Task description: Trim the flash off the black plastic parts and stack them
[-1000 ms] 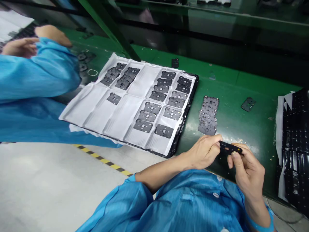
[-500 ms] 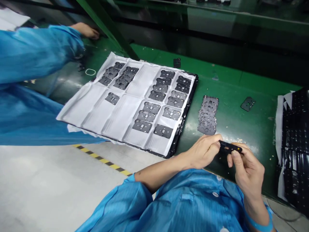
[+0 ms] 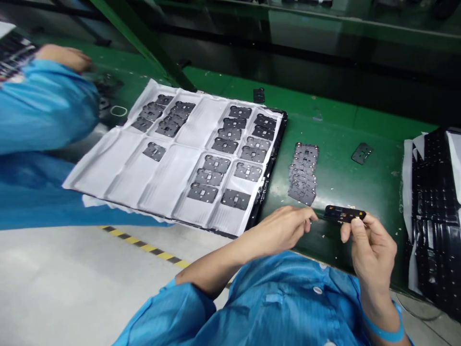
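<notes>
My right hand [image 3: 370, 242] pinches one end of a small black plate [image 3: 344, 214] between thumb and fingers, holding it above the bench. The plate is seen nearly edge-on, with a gold spot near each end. To its left, my left hand [image 3: 288, 228] is apart from the plate, its fingers drawn together; whether anything small is between the fingertips is hidden. Just beyond the left hand lies an overlapping row of similar dark plates [image 3: 304, 168]. Another single plate [image 3: 362, 153] rests farther right on the green bench.
A white-lined tray [image 3: 140, 180] with compartments, some bearing several dark plates, stands at the left. Black trays [image 3: 435, 211] are at the right edge. A co-worker's blue sleeve [image 3: 50, 105] reaches over the bench at far left. One plate [image 3: 258, 95] lies behind the tray.
My left hand has let go of the black plate and drawn back to the left. The right hand still holds it, its face turned slightly. The co-worker's hand has moved left.
</notes>
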Motion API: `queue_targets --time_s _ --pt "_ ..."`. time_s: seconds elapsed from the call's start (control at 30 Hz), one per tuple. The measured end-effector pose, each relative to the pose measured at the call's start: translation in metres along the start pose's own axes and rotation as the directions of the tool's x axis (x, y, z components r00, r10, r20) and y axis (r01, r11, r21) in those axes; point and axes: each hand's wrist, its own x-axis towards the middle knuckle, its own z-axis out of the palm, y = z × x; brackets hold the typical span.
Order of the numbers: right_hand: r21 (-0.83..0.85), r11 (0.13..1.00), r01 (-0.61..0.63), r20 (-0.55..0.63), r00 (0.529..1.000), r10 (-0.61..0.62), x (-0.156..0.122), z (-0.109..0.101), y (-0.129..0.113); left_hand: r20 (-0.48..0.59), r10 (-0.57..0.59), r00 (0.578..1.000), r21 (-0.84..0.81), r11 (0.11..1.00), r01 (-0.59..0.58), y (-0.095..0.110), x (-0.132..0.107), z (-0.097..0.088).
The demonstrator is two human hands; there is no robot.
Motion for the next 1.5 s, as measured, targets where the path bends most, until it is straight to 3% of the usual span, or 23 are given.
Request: queue_targets --time_s 0.2,0.33,0.43,0.53,0.67,0.87,1.07,1.27,1.5 --pt "0.050 0.999 -0.011 0.128 0.992 0.005 0.003 0.002 0.008 -0.224 0.048 0.973 -0.188 0.978 -0.091 0.005 0.012 0.001" --pt "-0.213 0.964 0.162 0.299 0.950 -0.093 0.016 -0.021 0.012 -0.296 0.024 0.955 -0.267 0.958 -0.107 0.013 0.021 0.010" --pt "-0.393 0.875 0.285 0.223 0.952 -0.209 0.023 -0.041 0.007 -0.291 -0.028 0.956 -0.317 0.946 -0.069 0.013 0.022 0.014" --pt "-0.383 0.893 0.236 0.170 0.968 -0.183 0.022 -0.040 -0.004 -0.233 -0.052 0.971 -0.398 0.916 -0.046 0.012 0.023 0.020" --pt "-0.264 0.953 0.145 0.259 0.963 -0.075 0.014 -0.019 -0.011 -0.212 -0.061 0.975 -0.502 0.863 -0.055 0.011 0.024 0.029" --pt "-0.150 0.987 0.049 0.383 0.924 0.012 0.009 -0.023 -0.001 -0.376 0.024 0.926 -0.330 0.931 -0.158 0.008 0.026 0.033" --pt "-0.186 0.982 0.019 0.269 0.963 0.032 0.010 -0.025 -0.005 -0.393 0.062 0.917 -0.286 0.940 -0.186 0.010 0.027 0.034" --pt "-0.117 0.993 -0.003 0.384 0.922 0.048 0.009 -0.028 0.003 -0.443 0.024 0.896 -0.296 0.940 -0.172 0.010 0.028 0.037" --pt "-0.201 0.979 0.031 0.200 0.980 0.010 0.009 -0.025 -0.001 -0.373 0.051 0.927 -0.335 0.924 -0.186 0.014 0.027 0.037"
